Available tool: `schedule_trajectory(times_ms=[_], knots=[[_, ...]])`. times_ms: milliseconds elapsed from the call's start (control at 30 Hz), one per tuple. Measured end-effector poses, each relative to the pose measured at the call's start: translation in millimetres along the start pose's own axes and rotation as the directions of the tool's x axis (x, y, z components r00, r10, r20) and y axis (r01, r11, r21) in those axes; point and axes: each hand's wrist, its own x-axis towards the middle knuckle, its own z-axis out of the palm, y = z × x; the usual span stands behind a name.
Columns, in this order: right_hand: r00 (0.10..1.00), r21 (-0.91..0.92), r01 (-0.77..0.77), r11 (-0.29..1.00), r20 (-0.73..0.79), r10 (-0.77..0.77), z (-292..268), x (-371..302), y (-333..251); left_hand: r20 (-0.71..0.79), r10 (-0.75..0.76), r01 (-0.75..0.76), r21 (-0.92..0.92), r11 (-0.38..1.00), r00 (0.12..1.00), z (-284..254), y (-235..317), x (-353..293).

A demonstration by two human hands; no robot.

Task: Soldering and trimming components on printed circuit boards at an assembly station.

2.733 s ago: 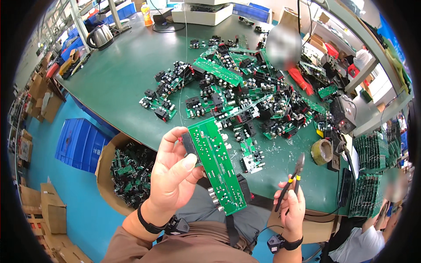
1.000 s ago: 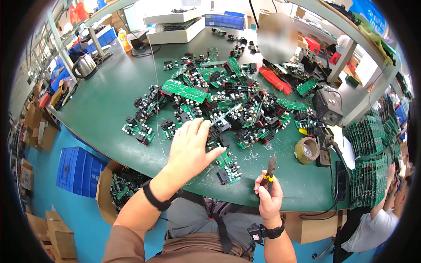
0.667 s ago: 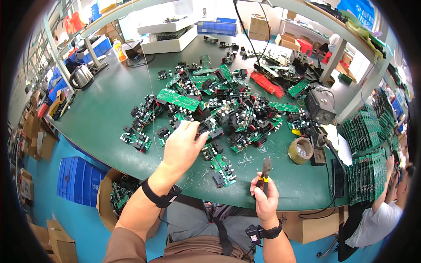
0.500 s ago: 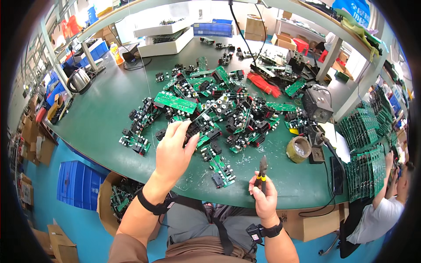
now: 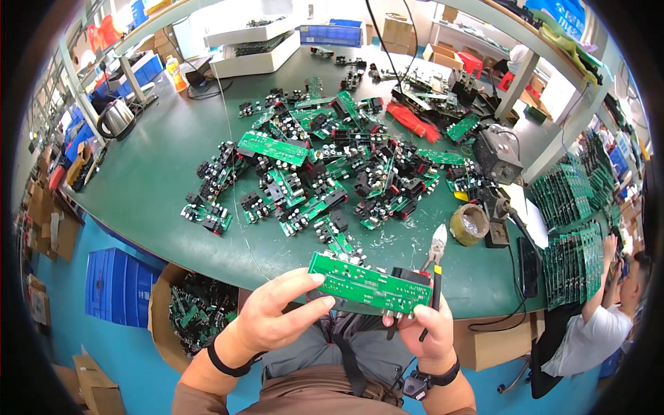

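A long green circuit board (image 5: 370,285) is held level over the front edge of the workbench, its soldered face turned up. My left hand (image 5: 277,318) grips its left end between thumb and fingers. My right hand (image 5: 429,330) holds the right end and also a pair of cutting pliers (image 5: 437,266) with black and yellow handles, jaws pointing away from me. Black parts show under the board's edges. Beyond my hands lies a heap of similar boards (image 5: 332,162) with black, white and red components, and one of them (image 5: 336,237) lies closest to the held board.
A roll of tape (image 5: 469,225) and a dark boxy device (image 5: 497,153) stand on the right, near a red bundle (image 5: 413,122). Stacked green boards (image 5: 573,263) sit farther right beside a co-worker (image 5: 598,339). Below left are a cardboard box (image 5: 162,311) of boards and a blue crate (image 5: 117,287).
My left hand has come back from the heap toward me with a circuit board. The right hand, still holding the pliers, now also grips the board's right end.
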Motion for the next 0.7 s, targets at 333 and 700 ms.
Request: schedule_trajectory(times_ms=[333,700], knots=[[0.999,0.004,-0.025,1.0,-0.04,0.025,15.8,-21.9,20.8,0.07,-0.54,0.346,-0.835,0.428,0.838,26.0,32.0,-11.0],[0.993,-0.038,-0.118,0.992,-0.018,0.117,6.9,-27.8,34.2,0.094,-0.617,0.331,-0.901,0.28,0.781,28.0,37.9,-15.7]])
